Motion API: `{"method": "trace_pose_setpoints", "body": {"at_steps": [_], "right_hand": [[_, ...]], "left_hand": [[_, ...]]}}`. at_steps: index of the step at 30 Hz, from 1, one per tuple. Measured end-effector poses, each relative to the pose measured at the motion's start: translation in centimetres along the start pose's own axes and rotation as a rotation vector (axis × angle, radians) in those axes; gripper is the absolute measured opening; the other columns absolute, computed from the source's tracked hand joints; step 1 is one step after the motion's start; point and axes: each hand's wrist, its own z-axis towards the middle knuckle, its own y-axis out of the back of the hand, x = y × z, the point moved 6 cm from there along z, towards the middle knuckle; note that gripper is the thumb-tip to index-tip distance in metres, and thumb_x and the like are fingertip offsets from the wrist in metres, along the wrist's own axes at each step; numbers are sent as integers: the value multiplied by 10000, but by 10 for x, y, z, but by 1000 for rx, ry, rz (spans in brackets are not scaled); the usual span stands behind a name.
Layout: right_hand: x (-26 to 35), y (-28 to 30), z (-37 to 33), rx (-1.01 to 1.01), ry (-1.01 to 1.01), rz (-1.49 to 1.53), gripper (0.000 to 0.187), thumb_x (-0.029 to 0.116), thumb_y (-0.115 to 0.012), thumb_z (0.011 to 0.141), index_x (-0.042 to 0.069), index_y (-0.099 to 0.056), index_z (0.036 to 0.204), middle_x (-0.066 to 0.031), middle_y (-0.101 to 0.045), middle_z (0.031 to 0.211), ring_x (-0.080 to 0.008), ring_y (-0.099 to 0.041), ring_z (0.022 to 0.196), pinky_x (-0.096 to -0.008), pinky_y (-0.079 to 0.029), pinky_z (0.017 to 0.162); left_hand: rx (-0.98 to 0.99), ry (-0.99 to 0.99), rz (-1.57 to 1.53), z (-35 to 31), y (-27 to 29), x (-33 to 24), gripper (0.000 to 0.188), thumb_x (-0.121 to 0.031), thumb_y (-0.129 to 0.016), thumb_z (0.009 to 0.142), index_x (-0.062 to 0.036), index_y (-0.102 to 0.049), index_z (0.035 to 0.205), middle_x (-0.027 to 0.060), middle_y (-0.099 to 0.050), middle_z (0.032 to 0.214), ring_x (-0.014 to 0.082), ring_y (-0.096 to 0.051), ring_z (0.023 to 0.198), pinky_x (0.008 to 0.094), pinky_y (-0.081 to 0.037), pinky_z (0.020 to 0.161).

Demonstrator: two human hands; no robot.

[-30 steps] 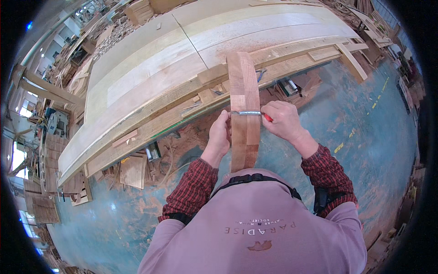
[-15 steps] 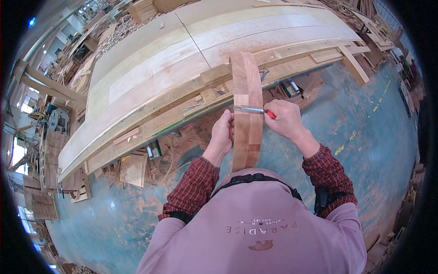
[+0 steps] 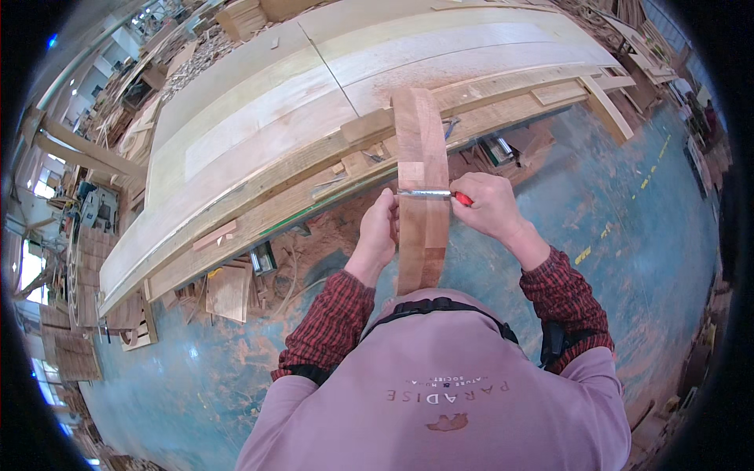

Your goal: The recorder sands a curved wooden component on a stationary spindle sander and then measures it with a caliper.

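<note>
1. The blue floor [image 3: 628, 220], dusted with reddish wood waste, spreads across the right and the near left.
2. The long workbench [image 3: 259, 125] crosses the far side, its pale top slanting from near left to far right.
3. A mauve shirt [image 3: 487, 424] fills the near middle; an arc of lettering [image 3: 444, 390] crosses it, upside down in this view, with a small brown mark on its near side.
4. The curved wooden band [image 3: 422, 243] stands between the shirt and the workbench, in the middle. Its long axis runs near to far; its far end overlaps the bench edge in view, and its near end meets the shirt.
5. The right hand [image 3: 488, 204] is closed around the handle of the red-handled tool, just right of the band.
6. The left hand [image 3: 380, 231] is half curled at the band's left edge; its fingers are partly hidden, so I cannot tell whether it grips.
7. The red-handled tool [image 3: 425, 193] has its long axis left to right across the band, silver part pointing left, handle right.
</note>
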Motion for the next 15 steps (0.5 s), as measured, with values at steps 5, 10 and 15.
{"method": "trace_pose_setpoints", "body": {"at_steps": [5,10,15], "right_hand": [[-4,-2,-2,23,-1,-8,90,92,-718,770,72,-721,858,-97,-675,775,-309,-685,735,-417,-550,641],[-11,-7,-5,44,-37,5,81,141,-682,789,101,-726,846,-86,-681,773,-314,-691,752,-438,-553,652],[-12,-9,-5,46,-21,10,68,140,-671,794,105,-713,835,-89,-663,761,-329,-682,746,-459,-545,650]], "left_hand": [[-5,-13,-20,-6,-10,-6,464,-405,-427,1110,-9,-657,1185,94,-715,1127,172,-703,968,319,-575,851],[43,-128,91,-1,-4,-4,331,-332,-590,1068,-26,-677,1156,60,-715,1115,147,-686,965,316,-555,864],[18,-112,54,-4,-5,-6,332,-324,-615,1058,-14,-679,1160,60,-717,1121,142,-683,1001,322,-552,885]]}}
